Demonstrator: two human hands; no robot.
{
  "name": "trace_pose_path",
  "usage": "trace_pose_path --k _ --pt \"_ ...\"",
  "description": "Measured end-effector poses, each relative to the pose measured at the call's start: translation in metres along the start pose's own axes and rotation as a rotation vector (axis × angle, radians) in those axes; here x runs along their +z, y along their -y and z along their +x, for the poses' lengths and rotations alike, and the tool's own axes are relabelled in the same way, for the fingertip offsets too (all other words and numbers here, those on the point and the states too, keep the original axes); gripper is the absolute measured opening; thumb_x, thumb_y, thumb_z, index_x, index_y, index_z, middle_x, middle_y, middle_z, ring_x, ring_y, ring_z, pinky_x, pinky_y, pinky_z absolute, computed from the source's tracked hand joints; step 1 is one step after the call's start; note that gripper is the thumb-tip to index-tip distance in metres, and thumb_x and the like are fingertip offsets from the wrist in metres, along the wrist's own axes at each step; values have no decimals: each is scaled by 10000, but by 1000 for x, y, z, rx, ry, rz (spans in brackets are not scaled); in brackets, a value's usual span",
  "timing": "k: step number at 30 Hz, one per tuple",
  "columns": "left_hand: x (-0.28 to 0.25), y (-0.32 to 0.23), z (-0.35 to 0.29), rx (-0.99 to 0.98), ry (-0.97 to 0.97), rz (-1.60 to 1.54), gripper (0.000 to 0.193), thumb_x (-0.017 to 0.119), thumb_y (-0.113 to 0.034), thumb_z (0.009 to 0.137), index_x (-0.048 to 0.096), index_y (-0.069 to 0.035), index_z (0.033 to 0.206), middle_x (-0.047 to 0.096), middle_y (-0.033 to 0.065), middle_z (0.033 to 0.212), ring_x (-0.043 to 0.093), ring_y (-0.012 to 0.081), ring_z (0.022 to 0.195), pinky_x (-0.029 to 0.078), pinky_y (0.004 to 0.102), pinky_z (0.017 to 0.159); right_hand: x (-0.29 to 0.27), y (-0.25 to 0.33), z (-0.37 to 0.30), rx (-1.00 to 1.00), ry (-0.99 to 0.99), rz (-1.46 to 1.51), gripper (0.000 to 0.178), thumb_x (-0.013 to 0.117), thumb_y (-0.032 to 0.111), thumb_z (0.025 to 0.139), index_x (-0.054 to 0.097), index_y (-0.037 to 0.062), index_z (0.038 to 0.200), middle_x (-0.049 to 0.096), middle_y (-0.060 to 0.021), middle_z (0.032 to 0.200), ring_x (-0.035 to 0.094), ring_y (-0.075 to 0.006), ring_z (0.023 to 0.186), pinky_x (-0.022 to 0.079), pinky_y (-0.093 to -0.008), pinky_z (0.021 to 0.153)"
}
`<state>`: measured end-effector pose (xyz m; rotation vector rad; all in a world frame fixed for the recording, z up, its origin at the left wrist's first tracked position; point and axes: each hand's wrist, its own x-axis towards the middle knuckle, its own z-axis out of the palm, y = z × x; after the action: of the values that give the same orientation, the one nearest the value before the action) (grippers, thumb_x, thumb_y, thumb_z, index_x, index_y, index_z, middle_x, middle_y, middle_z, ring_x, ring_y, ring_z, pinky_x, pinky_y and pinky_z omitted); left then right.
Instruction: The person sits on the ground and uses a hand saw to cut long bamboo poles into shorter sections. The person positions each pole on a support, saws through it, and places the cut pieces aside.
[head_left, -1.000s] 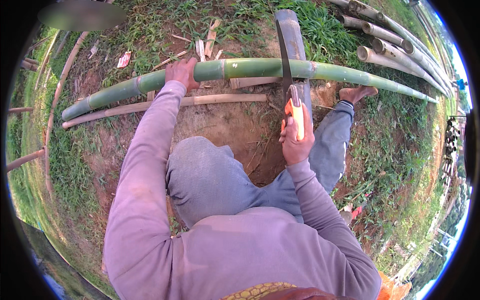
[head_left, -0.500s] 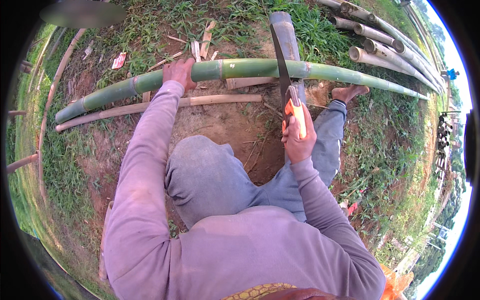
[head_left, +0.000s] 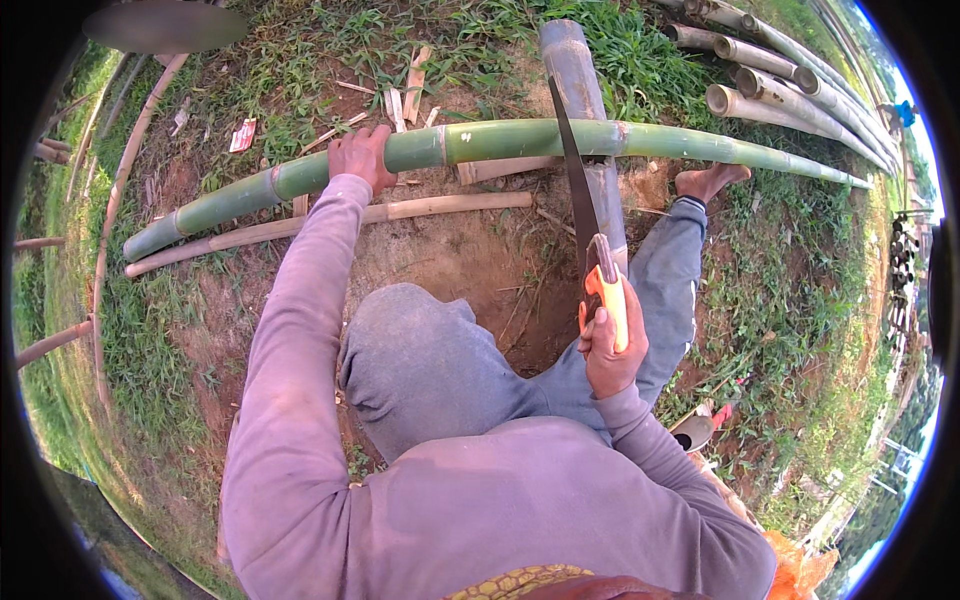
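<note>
Closed around the orange handle [head_left: 611, 298] of a handsaw [head_left: 588, 225], the right hand [head_left: 615, 350] in the head view lay bodyward of the green bamboo pole [head_left: 500, 142], which ran left to right beneath the blade [head_left: 577, 180], while the nearer left hand [head_left: 362, 160] clasped it left of the saw.

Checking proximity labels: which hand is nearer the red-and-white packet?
Left. The left hand, on the green bamboo, is just right of the packet; the right hand, holding the saw, is much farther right.
</note>
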<state>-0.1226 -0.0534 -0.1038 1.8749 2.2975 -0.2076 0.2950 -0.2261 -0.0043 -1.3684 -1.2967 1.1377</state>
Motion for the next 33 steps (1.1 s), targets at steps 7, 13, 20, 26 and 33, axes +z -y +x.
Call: trace_pose_path --k 7,13,20,26,33 --pt "-14 -12 7 -10 34 -13 700 955 -373 722 624 -238 1324 723 98 1288 682 332 1269 522 504 1071 44 -7 140 -50 -45 13 369 664 174 1100 641 23 1436 661 -16 891 574 -65 632 492 -260 531" --pt "-14 -1 4 -18 40 -3 708 966 -374 738 629 -243 1347 726 73 1317 686 315 1280 503 509 1089 -16 15 -28 -34 7 -80 535 626 202 1117 494 11 1599 743 -61 1121 559 -31 623 475 -194 507" --pt "-16 -20 8 -9 9 -23 699 957 -369 748 626 -238 1350 718 69 1334 664 304 1314 487 499 1103 50 -6 151 -87 -61 -18 427 673 174 1104 593 35 1500 646 5 877 574 -53 611 492 -236 514" --pt "-11 2 5 2 35 -36 717 945 -337 719 620 -245 1351 735 94 1251 693 343 1249 521 516 1074 0 8 36 12 61 -93 500 649 178 1108 535 17 1567 730 -43 1051 592 -49 647 509 -235 537" --pt "-1 -5 4 42 -78 -54 692 944 -312 713 636 -234 1328 722 99 1272 698 350 1224 530 504 1052 18 0 90 -12 12 -77 483 677 187 1097 571 30 1542 702 -27 977 576 -45 624 485 -231 521"
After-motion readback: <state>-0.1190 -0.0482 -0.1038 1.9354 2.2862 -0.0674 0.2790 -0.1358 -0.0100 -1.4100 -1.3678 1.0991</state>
